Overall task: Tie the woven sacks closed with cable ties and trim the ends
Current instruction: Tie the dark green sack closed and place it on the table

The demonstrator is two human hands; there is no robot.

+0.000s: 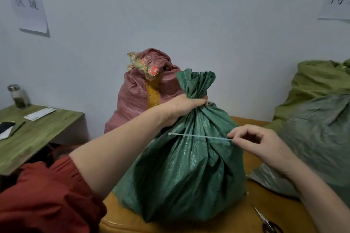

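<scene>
A full dark green woven sack (189, 166) stands on an orange surface (236, 219) in front of me. My left hand (187, 108) grips its gathered neck, with the bunched mouth fanning out above the fist. My right hand (259, 143) pinches one end of a pale cable tie (198, 136) between thumb and forefinger. The tie lies level across the front of the sack, below the neck and not looped round it. Scissors (265, 221) lie on the orange surface at the lower right.
A pink woven sack (136, 100) with a tied top stands behind, against the wall. Olive and grey-green sacks (318, 119) are piled at the right. A low green table (34, 134) at the left carries a jar (18, 96) and papers.
</scene>
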